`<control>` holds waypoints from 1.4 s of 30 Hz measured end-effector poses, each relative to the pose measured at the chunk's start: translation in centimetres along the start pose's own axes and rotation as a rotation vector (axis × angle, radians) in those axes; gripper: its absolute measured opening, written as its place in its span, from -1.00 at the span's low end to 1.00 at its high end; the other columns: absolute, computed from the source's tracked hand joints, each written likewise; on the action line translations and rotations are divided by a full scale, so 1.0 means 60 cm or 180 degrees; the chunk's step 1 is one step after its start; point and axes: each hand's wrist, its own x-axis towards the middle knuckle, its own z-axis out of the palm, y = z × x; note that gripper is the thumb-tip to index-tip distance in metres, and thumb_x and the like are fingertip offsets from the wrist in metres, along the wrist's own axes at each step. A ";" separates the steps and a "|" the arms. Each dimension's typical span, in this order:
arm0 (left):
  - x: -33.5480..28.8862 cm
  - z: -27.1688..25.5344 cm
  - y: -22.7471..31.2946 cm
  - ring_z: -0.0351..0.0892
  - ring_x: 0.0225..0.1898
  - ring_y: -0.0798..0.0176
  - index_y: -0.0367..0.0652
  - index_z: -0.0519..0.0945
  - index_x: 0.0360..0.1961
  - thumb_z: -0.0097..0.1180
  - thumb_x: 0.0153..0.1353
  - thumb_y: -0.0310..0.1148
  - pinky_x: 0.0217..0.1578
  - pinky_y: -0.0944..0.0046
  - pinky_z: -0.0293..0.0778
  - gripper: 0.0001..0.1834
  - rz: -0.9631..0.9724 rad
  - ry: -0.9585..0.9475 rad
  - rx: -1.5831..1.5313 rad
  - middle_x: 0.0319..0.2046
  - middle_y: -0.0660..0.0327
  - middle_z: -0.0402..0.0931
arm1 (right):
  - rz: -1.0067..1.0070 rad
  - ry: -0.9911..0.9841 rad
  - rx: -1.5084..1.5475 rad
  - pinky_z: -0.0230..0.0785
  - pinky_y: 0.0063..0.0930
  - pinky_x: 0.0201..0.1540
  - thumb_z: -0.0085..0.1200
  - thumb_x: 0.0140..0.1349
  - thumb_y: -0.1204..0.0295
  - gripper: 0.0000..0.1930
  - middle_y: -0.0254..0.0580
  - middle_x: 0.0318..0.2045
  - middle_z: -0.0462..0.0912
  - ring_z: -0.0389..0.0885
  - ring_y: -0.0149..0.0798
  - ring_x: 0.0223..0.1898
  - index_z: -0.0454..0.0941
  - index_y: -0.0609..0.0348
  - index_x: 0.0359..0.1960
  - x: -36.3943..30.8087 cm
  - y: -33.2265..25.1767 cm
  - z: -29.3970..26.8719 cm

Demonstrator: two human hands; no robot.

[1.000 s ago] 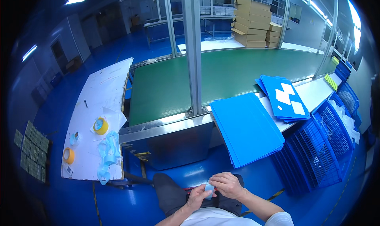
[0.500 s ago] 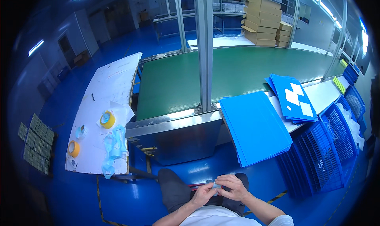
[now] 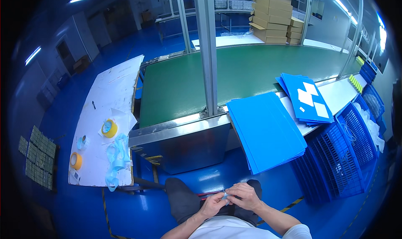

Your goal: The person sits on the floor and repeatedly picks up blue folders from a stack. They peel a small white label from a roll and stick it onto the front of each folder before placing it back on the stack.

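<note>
Low in front of me, over my lap, both hands meet around a small pale blue piece (image 3: 226, 194). It looks thin and pliable, but its kind cannot be made out. My left hand (image 3: 212, 204) pinches it from the left between thumb and fingers. From the right, my right hand (image 3: 244, 196) curls over its upper end with bent fingers. The fingers hide much of the piece. Behind the hands, a thin red edge (image 3: 206, 194) shows across my lap.
A white table (image 3: 98, 130) at left bears yellow tape rolls (image 3: 109, 129) and a crumpled light blue strip (image 3: 118, 155). Ahead stands a green conveyor belt (image 3: 171, 88) with a metal post (image 3: 208, 50). Blue sheets (image 3: 266, 130) and stacked blue crates (image 3: 331, 165) are at right.
The view has shifted slightly. Less of the pale blue piece shows between my fingers, and my hands have drawn a little closer around it.
</note>
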 end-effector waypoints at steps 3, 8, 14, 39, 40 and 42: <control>0.000 0.001 0.008 0.59 -0.13 0.44 -0.32 0.61 -0.02 0.04 0.42 -0.47 -0.05 0.40 0.49 -0.79 0.0009 0.0025 0.0292 -0.18 0.24 0.65 | 0.0062 -0.0024 0.0063 0.50 -0.29 0.03 0.34 0.07 0.47 -0.85 -0.24 -0.28 0.77 0.74 -0.24 -0.22 0.73 0.15 -0.30 -0.001 0.002 0.000; 0.000 0.002 0.015 0.61 -0.10 0.38 -0.34 0.60 0.02 0.04 0.40 -0.52 -0.01 0.38 0.49 -0.77 -0.0080 -0.0007 0.0511 -0.14 0.19 0.64 | 0.0486 -0.0038 0.0415 0.49 -0.28 0.06 0.31 0.10 0.48 -0.85 -0.18 -0.27 0.77 0.74 -0.20 -0.21 0.74 0.17 -0.26 -0.014 0.007 0.005; -0.004 0.013 0.018 0.61 -0.16 0.40 -0.31 0.60 0.02 0.04 0.40 -0.48 -0.11 0.38 0.49 -0.76 0.0110 0.0170 0.0353 -0.18 0.21 0.65 | 0.1202 -0.0100 0.0926 0.49 -0.32 0.04 0.32 0.10 0.46 -0.79 -0.14 -0.21 0.76 0.72 -0.15 -0.14 0.73 0.20 -0.20 -0.027 0.006 0.011; 0.013 0.010 0.031 0.67 -0.17 0.37 -0.39 0.57 0.02 0.08 0.36 -0.56 -0.12 0.40 0.56 -0.76 0.0064 0.0703 -0.0203 -0.19 0.13 0.67 | 0.0533 -0.0015 0.0065 0.46 -0.28 -0.02 0.33 0.06 0.46 -0.75 -0.19 -0.08 0.72 0.67 -0.16 -0.05 0.70 0.19 -0.18 0.010 0.000 0.009; 0.014 0.012 0.035 0.67 -0.19 0.38 -0.39 0.58 0.01 0.09 0.36 -0.56 -0.13 0.41 0.56 -0.77 0.0069 0.0749 -0.0306 -0.19 0.14 0.67 | 0.0521 0.0043 0.0070 0.46 -0.29 -0.02 0.33 0.06 0.45 -0.74 -0.19 -0.07 0.71 0.67 -0.16 -0.05 0.70 0.18 -0.18 0.011 -0.001 0.008; 0.013 0.011 0.032 0.67 -0.19 0.38 -0.40 0.59 -0.01 0.11 0.35 -0.54 -0.13 0.41 0.56 -0.78 0.0048 0.0794 -0.0425 -0.19 0.13 0.68 | 0.0397 -0.0055 -0.0014 0.46 -0.29 -0.01 0.33 0.06 0.44 -0.73 -0.19 -0.05 0.71 0.67 -0.17 -0.04 0.70 0.17 -0.16 0.011 -0.001 0.005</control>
